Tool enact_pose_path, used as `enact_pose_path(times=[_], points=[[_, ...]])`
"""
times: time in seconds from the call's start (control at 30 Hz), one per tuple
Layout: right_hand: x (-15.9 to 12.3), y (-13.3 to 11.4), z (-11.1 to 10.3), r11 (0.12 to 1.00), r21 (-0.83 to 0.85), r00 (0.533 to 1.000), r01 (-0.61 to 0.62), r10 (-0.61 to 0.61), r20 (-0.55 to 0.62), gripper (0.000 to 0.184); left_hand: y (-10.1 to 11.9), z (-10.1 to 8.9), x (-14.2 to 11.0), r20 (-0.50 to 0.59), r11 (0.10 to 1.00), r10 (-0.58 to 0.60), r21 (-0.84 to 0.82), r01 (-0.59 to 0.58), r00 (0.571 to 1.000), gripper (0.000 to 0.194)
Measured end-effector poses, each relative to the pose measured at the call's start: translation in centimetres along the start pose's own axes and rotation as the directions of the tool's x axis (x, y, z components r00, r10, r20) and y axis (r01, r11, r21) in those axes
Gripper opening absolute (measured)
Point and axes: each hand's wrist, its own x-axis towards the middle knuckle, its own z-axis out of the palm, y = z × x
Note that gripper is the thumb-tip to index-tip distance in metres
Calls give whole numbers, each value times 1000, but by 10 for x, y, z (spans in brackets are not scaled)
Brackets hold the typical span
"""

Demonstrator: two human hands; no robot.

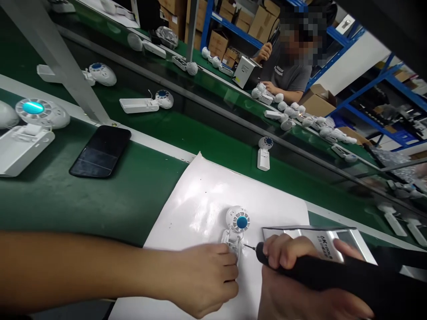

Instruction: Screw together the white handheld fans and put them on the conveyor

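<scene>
So the white fan (237, 222) is on the white sheet (187, 209), close to the tabletop's (140, 200) near edge. Left hand (207, 280) has its grip curled tight round the fan's body; right hand (289, 252) has a full grip, no gap, on a black screwdriver (320, 273), bit right beside the hinge end.

Progress-wise I'd call it partway: head and body are joined, but the hinge end looks uncovered, so probably some fastening left. No clue how many screws are in.

Hard to make out: most of the body's under the left fingers, can't tell if the bit's actually touching, and the driver's back end is a dark blur. The silver box (340, 234) behind the right hand is half covered. Near the tabletop's far edge there's a phone (102, 151), plus a blue-lit fan (26, 138) cut off at the left.
</scene>
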Motion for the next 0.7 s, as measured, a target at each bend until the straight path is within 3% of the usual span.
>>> enact_pose_path(times=[0.17,0.33,0.5,0.6,0.7], points=[[1,15,12,997,49,997,-65,63,45,59,-1,2,1,-11,1000,15,15,-15,1000,14],[-6,30,13,985,44,986,-165,165,-1,45,-1,5,-1,-32,999,18,42,-16,999,16],[-10,35,24,975,78,978,-207,209,-19,44,-3,5,-3,19,996,34,86,-35,999,10],[-13,32,28,969,131,975,-209,217,-46,44,-11,19,-2,99,987,51,149,-66,994,18],[-18,37,22,958,144,961,-249,263,-82,48,-26,47,-6,170,982,32,180,-63,985,33]])
